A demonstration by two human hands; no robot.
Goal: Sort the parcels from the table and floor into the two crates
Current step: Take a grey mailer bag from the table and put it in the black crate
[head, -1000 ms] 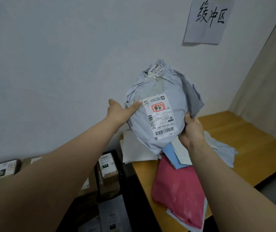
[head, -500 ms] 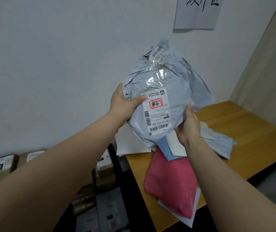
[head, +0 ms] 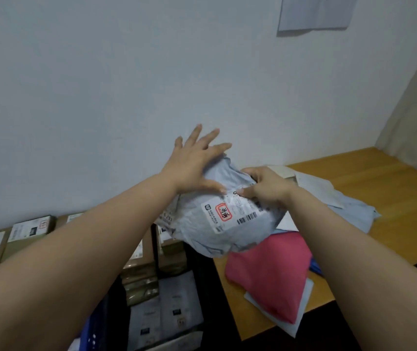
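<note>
Two bare forearms reach forward. Below them, grey parcels (head: 167, 315) lie stacked beside a wooden table (head: 379, 196), where a pink mailer (head: 268, 269) rests. Above the table's near corner, a grey bag parcel (head: 217, 224) is held up: the right hand (head: 265, 186) pinches its top edge, and the left hand (head: 192, 163) presses it with fingers spread flat

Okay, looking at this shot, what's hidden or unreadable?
Head view, the only one:
- Grey parcel: label print too small; right hand covers its far end.
- Wall sign: cut off by the top edge.
- Pink parcel: hides the mailers beneath.
- Boxes by the table: partly behind the left forearm.
</note>
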